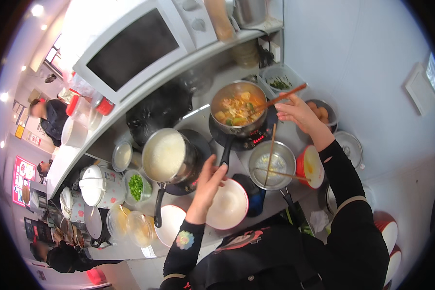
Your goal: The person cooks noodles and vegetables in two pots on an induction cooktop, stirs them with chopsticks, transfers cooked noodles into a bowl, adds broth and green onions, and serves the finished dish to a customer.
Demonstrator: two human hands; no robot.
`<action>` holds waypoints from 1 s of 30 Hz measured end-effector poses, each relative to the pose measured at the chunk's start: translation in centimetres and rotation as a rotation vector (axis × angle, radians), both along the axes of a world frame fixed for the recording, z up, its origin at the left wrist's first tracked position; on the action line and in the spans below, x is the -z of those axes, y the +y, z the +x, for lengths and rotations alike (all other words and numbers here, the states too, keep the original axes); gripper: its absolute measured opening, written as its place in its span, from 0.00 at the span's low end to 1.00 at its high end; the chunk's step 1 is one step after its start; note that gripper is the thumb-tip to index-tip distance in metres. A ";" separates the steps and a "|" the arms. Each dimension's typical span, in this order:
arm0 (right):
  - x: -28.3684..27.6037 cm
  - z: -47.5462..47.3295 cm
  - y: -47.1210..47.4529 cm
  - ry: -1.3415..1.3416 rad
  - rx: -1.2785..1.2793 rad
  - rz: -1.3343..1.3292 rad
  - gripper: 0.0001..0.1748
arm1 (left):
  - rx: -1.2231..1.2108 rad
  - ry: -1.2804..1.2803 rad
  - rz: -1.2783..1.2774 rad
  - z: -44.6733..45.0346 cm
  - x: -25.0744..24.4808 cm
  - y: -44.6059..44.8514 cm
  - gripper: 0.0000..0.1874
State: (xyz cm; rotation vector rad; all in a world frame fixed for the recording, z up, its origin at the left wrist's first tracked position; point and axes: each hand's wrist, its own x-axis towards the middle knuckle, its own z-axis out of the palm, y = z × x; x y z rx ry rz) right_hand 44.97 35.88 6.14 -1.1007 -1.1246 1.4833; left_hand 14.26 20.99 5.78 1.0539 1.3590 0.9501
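A steel pot (239, 105) of orange-red stew with vegetable pieces stands on a lit induction hob (255, 139). Reddish wooden chopsticks (284, 96) lean out over its right rim. My right hand (297, 112) is right beside them, fingers stretched toward the pot; whether it grips them is unclear. With fingers apart, my left hand (206, 185) is at the end of the pot's black handle (227, 150). Left of it, a second steel pot (165, 156) holds pale, foamy liquid. A white bowl (228, 204) with a red rim sits partly behind my left hand.
A small saucepan (281, 156) with crossed chopsticks and a red bowl (311, 166) of yellow liquid stand at right. Eggs (317, 110) fill a tub near the wall. Chopped green onions (135, 187) stand left. A microwave (134, 47) occupies the shelf. Other people appear at far left.
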 end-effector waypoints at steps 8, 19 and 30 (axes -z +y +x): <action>5.9 1.2 -3.8 -0.883 0.019 0.799 0.28 | 0.052 -0.116 -0.103 -2.5 0.1 -11.4 0.14; 4.6 1.4 -5.3 -0.716 0.049 0.441 0.12 | 0.392 -0.202 -0.276 -1.2 2.0 -14.5 0.15; 3.2 4.6 -22.8 -0.762 0.509 0.330 0.12 | 0.653 0.019 -0.022 6.0 2.7 -7.7 0.13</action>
